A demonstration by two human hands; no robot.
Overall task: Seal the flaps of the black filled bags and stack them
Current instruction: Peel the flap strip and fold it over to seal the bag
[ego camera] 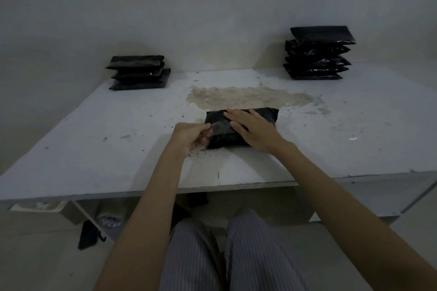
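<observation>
A black filled bag [264, 114] lies flat in the middle of the white table [94, 137], just before me. My right hand [254, 130] rests on top of it with straight fingers, pressing it down. My left hand [191, 136] is at the bag's left end and pinches a thin clear strip or flap [218, 126] that stretches across onto the bag. A short stack of black bags [139, 72] stands at the back left. A taller stack of several black bags [319, 53] stands at the back right.
A worn brownish patch [248, 97] marks the tabletop behind the bag. The wall rises directly behind the table. Under the table's front edge are my striped trousers [212, 255], a dark object on the floor [88, 235] and a sandal [110, 221].
</observation>
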